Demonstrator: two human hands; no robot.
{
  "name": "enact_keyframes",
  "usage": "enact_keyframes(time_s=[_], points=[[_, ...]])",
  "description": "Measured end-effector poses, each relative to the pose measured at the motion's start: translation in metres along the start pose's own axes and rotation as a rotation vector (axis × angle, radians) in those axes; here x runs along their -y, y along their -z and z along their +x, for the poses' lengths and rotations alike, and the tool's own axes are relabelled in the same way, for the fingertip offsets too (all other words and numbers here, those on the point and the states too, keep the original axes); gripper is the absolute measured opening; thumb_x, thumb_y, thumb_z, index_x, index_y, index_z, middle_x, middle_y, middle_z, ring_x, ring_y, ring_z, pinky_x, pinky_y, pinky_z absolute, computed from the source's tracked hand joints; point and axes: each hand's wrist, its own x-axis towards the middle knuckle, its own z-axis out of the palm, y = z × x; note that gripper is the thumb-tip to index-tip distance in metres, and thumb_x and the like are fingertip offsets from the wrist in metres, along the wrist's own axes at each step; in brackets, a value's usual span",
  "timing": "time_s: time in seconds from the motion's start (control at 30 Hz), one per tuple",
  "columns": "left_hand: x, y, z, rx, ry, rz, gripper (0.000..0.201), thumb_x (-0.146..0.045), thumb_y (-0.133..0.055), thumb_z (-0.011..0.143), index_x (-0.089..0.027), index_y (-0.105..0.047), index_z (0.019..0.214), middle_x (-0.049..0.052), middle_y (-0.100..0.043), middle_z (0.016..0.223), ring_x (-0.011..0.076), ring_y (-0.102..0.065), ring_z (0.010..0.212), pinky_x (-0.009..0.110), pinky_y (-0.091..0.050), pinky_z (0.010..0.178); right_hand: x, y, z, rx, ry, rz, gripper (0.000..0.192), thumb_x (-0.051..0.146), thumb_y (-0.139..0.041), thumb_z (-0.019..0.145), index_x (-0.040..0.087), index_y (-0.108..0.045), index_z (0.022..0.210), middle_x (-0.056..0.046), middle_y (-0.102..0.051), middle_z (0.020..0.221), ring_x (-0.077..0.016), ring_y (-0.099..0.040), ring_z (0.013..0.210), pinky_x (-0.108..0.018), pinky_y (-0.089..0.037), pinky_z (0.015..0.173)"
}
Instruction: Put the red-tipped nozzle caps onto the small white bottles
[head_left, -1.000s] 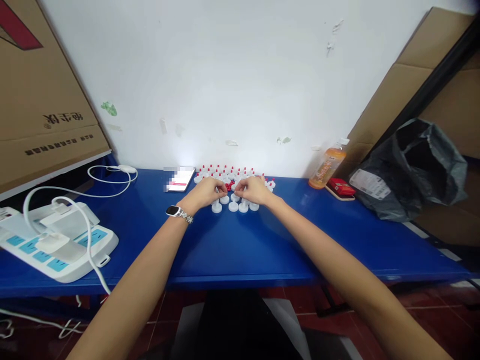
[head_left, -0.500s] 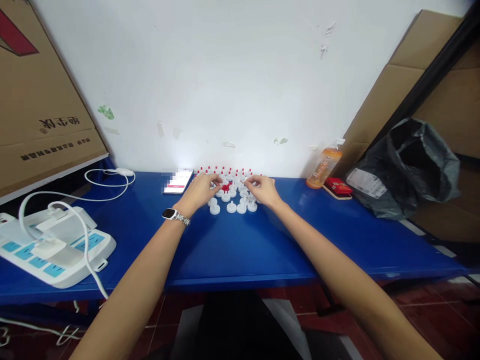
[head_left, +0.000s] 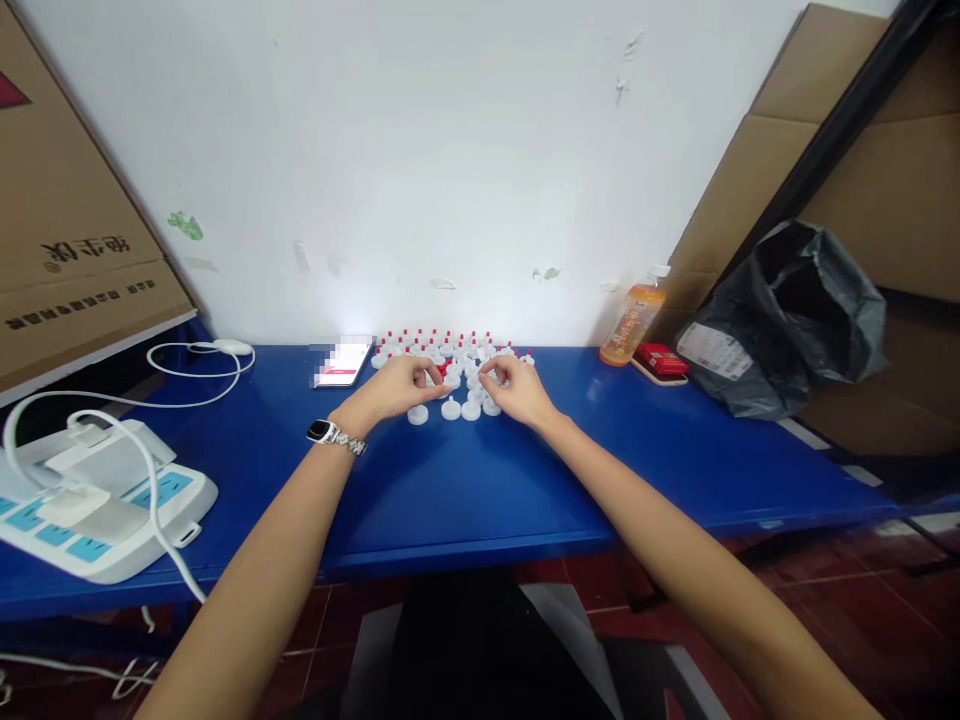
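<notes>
Many small white nozzle caps stand on the blue table between and beyond my hands. In the back rows the white caps carry red tips, while those in front, such as one white cap, have bare white spouts. A small heap of loose red tips lies in the middle, partly hidden by my left hand. That hand's thumb and fingers are bent together over the caps beside the heap. My right hand is closed in a pinch at the right side of the white caps. Whatever either pinch holds is too small to make out.
A phone lies left of the caps. Farther left are a white power strip and its cable. An orange drink bottle, a red box and a grey plastic bag stand right. Cardboard leans at left.
The view has shifted slightly to the right. My left hand has come nearer, over the front left caps, its fingers still bent. My right hand stays pinched by the right-hand caps.
</notes>
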Motion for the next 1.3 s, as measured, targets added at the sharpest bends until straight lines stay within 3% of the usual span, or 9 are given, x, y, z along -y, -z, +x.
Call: enact_keyframes(time_s=[0.1,0.3,0.43,0.6,0.87,1.07,1.17,1.3], points=[[-0.005,0.001,-0.004,0.074,0.031,-0.005,0.035,-0.052,-0.077,0.076,-0.020,-0.068,0.082,-0.002,-0.060,0.056,0.0134,-0.052,0.050,0.027,-0.033,0.051,0.007,0.002,-0.008,0.040,0.026,0.014,0.019,0.030,-0.057,0.086,0.019,-0.071,0.094,0.005,-0.048,0.060,-0.0131,-0.048,0.058,-0.026,-0.037,0.062],[0.003,0.021,-0.019,0.162,0.188,-0.072,0.033,-0.046,-0.080,0.070,-0.021,-0.060,0.079,-0.003,-0.059,0.055,0.0130,-0.052,0.047,0.026,-0.035,0.048,0.004,0.011,-0.022,0.072,0.053,0.037,0.026,0.018,-0.057,0.077,0.019,-0.069,0.101,0.005,-0.057,0.066,-0.0123,-0.051,0.059,-0.025,-0.040,0.065],[0.012,0.022,-0.023,0.226,0.252,-0.145,0.033,-0.038,-0.079,0.069,-0.022,-0.050,0.073,-0.001,-0.063,0.059,0.0157,-0.060,0.049,0.027,-0.042,0.050,0.003,0.006,-0.027,0.151,0.072,0.076,0.027,0.017,-0.057,0.079,0.020,-0.068,0.104,0.005,-0.060,0.067,-0.0119,-0.055,0.059,-0.025,-0.042,0.064],[0.015,0.007,-0.016,0.119,0.171,-0.109,0.037,-0.031,-0.071,0.075,-0.024,-0.036,0.067,-0.003,-0.056,0.057,0.0173,-0.065,0.054,0.026,-0.040,0.051,0.006,-0.007,-0.027,0.195,0.079,0.134,0.026,0.019,-0.057,0.084,0.020,-0.065,0.109,0.002,-0.068,0.076,-0.0129,-0.061,0.065,-0.025,-0.046,0.069],[0.014,0.003,-0.010,-0.083,0.084,0.184,0.033,-0.030,-0.068,0.082,-0.022,-0.041,0.065,-0.002,-0.053,0.058,0.0154,-0.048,0.056,0.029,-0.031,0.057,0.019,-0.013,-0.031,0.146,0.139,0.031,0.029,0.039,-0.068,0.087,0.020,-0.065,0.109,0.001,-0.064,0.081,-0.0149,-0.059,0.072,-0.027,-0.044,0.070],[0.014,0.006,-0.014,-0.057,0.105,0.090,0.033,-0.031,-0.072,0.079,-0.022,-0.042,0.065,-0.002,-0.055,0.059,0.0151,-0.051,0.058,0.028,-0.034,0.057,0.018,-0.021,-0.025,0.222,0.146,-0.056,0.022,0.034,-0.067,0.089,0.022,-0.066,0.107,0.002,-0.064,0.078,-0.0149,-0.058,0.072,-0.027,-0.041,0.069],[0.019,0.009,-0.014,-0.068,0.121,0.058,0.033,-0.036,-0.071,0.080,-0.022,-0.045,0.066,-0.001,-0.057,0.059,0.0154,-0.052,0.056,0.028,-0.035,0.055,0.016,-0.018,-0.016,0.184,0.126,-0.016,0.029,0.038,-0.068,0.088,0.021,-0.065,0.111,0.002,-0.065,0.076,-0.0151,-0.059,0.069,-0.027,-0.041,0.068],[0.027,0.008,-0.009,-0.151,0.069,0.058,0.033,-0.043,-0.066,0.086,-0.021,-0.049,0.068,0.001,-0.059,0.062,0.0162,-0.053,0.058,0.029,-0.036,0.056,0.011,-0.016,0.018,0.071,0.124,-0.042,0.021,0.032,-0.058,0.091,0.019,-0.067,0.104,0.001,-0.066,0.075,-0.0154,-0.059,0.069,-0.028,-0.042,0.071]])
